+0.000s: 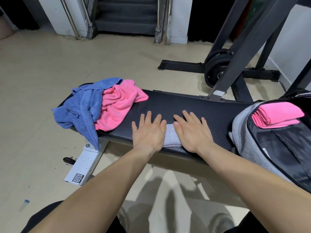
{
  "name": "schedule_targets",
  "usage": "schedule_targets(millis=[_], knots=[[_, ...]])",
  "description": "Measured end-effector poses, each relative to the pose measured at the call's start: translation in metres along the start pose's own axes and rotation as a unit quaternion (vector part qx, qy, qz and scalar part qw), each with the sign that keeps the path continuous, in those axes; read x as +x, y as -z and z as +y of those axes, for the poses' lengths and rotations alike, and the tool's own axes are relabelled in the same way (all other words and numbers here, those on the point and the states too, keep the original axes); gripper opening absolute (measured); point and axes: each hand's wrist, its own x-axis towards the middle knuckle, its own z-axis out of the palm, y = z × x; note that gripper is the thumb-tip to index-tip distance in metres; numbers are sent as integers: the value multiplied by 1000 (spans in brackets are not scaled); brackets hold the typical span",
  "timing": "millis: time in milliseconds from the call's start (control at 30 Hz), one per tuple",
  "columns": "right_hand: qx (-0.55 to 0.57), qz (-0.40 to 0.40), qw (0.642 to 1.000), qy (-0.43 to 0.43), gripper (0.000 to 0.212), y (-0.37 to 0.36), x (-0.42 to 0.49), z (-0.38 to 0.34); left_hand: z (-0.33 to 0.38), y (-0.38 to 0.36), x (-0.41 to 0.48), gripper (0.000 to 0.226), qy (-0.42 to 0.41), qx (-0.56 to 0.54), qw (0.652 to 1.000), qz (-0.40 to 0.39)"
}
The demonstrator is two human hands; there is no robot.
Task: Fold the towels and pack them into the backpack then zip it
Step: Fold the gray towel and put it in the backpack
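Both hands lie flat at the near edge of the counter (193,105), fingers straight and spread, gripping nothing. My left hand (148,133) and right hand (193,132) press side by side on a small grey towel (170,135). Only a strip of it shows between the palms, so I cannot tell its full outline or how many layers it has. Far left on the counter is a loose heap. The blue towel (80,111) drapes over the left end and hangs past the near edge, and the pink towel (116,110) lies crumpled just right of it, touching. Where one runs under the other is hidden in the folds. At the right end is the backpack (242,132), grey outside with a dark lining, its main compartment open toward me and its right side and bottom cut off by the frame. A folded pink stack (279,115) sits at the top of the opening. Layers show along its near edge, but I cannot tell if it is one towel or several. I cannot make out the zip pull. Below the counter's left end stands a white leg (84,165) with a QR sticker (77,177), too small to read. Beyond, on the floor (42,64), is a dark rack (239,52) with black weight plates (217,68), its upper part cut off.
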Motion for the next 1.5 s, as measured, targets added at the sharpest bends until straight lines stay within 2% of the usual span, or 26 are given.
schedule_targets(millis=[133, 233, 333, 400, 500, 567, 633, 800, 933, 1033, 1100, 1267, 1333, 1400, 1500], knots=[[-2, -4, 1000, -7, 56, 2, -1, -2, 6, 3, -6, 51, -7, 27, 1000, 3], [13, -17, 1000, 2, 56, 5, -7, -1, 2, 6, -14, 46, -42, 24, 999, 19], [47, -44, 998, 24, 56, 9, -10, 6, -18, 15, -14, 46, -118, -8, 992, -37], [67, -72, 994, 39, 55, 14, -11, 12, -28, 23, -13, 49, -139, -20, 988, -65], [85, -83, 990, 76, 47, 24, -15, 22, -26, 29, -18, 48, -138, -50, 988, -54], [123, -72, 987, 69, 41, 31, -21, 26, -16, 34, -22, 40, -126, -76, 988, -52], [150, -56, 986, 55, 45, 37, -29, 27, -7, 42, -26, 33, -121, -87, 987, -53], [208, -30, 977, 33, 50, 61, -60, 35, 17, 65, -36, 34, -139, -120, 982, -50], [304, 72, 950, -13, 52, 101, -90, 74, 69, 83, -46, 33, -159, -192, 968, 2], [426, 120, 895, -60, 53, 127, -111, 112, 116, 91, -52, 37, -145, -266, 953, 20], [459, 143, 872, -88, 51, 140, -122, 143, 153, 92, -57, 41, -145, -299, 943, 17], [400, 199, 883, -142, 44, 152, -141, 214, 234, 77, -61, 27, -157, -345, 924, -46], [367, 213, 888, -175, 47, 150, -145, 235, 255, 66, -60, 31, -164, -349, 919, -82], [319, 215, 898, -213, 42, 145, -144, 252, 271, 52, -57, 38, -184, -310, 927, -105], [234, 176, 920, -261, 35, 137, -135, 266, 288, 28, -53, 44, -203, -221, 949, -98]])
